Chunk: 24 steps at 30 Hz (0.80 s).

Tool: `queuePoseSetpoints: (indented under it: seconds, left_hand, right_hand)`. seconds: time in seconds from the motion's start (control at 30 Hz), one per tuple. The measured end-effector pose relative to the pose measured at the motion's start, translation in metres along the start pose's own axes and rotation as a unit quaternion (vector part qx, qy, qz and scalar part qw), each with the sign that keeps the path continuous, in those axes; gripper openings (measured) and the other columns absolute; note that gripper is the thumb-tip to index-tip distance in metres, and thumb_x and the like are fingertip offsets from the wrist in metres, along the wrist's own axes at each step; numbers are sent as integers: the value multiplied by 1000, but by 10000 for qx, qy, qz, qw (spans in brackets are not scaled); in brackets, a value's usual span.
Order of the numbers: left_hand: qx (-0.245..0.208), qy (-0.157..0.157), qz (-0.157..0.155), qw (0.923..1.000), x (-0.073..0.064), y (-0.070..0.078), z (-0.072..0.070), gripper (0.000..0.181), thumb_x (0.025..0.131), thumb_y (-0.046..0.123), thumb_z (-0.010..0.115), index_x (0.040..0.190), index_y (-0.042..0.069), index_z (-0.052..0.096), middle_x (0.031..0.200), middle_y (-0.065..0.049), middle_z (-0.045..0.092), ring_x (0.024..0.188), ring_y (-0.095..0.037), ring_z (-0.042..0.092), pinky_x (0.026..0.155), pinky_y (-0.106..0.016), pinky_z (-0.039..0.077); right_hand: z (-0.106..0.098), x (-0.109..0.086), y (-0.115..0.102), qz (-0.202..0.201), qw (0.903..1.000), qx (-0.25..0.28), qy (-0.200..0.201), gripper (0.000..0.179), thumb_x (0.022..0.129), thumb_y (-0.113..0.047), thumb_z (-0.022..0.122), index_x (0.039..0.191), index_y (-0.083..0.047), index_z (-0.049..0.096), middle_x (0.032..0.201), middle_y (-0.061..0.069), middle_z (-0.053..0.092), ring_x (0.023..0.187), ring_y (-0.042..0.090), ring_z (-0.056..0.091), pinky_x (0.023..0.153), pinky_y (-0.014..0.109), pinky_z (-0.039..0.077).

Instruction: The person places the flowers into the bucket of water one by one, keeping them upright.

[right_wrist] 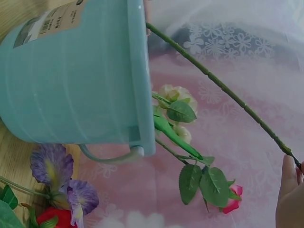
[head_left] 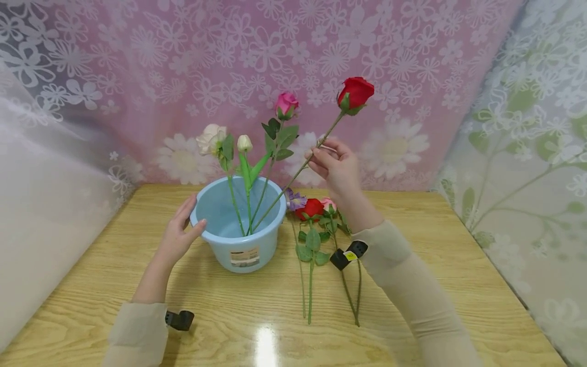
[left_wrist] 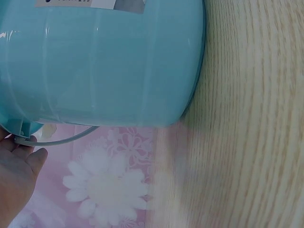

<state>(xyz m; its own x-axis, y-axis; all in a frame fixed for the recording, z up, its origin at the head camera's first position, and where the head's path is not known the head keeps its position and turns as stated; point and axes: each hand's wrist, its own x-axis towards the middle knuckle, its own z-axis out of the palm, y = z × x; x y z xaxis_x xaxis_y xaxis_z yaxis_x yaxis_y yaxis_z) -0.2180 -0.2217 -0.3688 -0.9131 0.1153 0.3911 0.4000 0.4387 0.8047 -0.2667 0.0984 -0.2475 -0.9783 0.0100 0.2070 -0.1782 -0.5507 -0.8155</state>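
Red rose [head_left: 355, 96] slants up rightward, its stem pinched by the right hand [head_left: 338, 168], its lower end inside the blue bucket [head_left: 268, 247] near the counter's [head_left: 229, 316] far edge. Left hand [head_left: 178, 233] touches the bucket's rim, thumb and fingers apart. Loose flowers [head_left: 311, 210] lie beside the bucket, on its side towards the counter's right edge.

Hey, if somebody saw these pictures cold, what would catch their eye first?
Probably the large red rose, held up by its stem in the right hand against the pink flowered backdrop. Next, the light blue bucket on the wooden table, with the left hand at its rim and a pink rose and two whitish flowers standing in it. More stems lie to its right, including a purple flower and a red flower.
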Motion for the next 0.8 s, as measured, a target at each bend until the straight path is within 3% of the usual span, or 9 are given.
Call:
queuePoseSetpoints:
  seconds: [0.27, 0.53, 0.8]
  left_hand:
    - [66, -6, 9, 10000, -5, 30, 1, 61, 86, 4, 53, 136, -10, 19, 141, -27, 15, 126, -40, 18, 100, -49, 21]
    - [64, -3, 10, 10000, -6, 30, 1, 62, 86, 5, 53, 136, -9, 20, 141, -26, 16, 127, -38, 17, 100, -49, 21]
    - [78, -6, -41, 10000, -5, 30, 2, 61, 86, 2, 53, 136, -9, 20, 141, -26, 16, 127, -38, 17, 101, -49, 21]
  right_hand:
    - [8, 0, 22, 124, 9971, -753, 8, 22, 83, 3, 56, 105, 2, 54, 89, 13, 59, 69, 17, 62, 71, 30, 52]
    - [15, -3, 42, 206, 9891, -1435, -245, 31, 84, 1, 56, 114, 6, 50, 89, 9, 59, 68, 13, 60, 70, 30, 53]
    - [19, -6, 60, 291, 9842, -1697, -413, 27, 83, 4, 57, 110, 6, 52, 90, 14, 58, 70, 14, 61, 70, 29, 53]
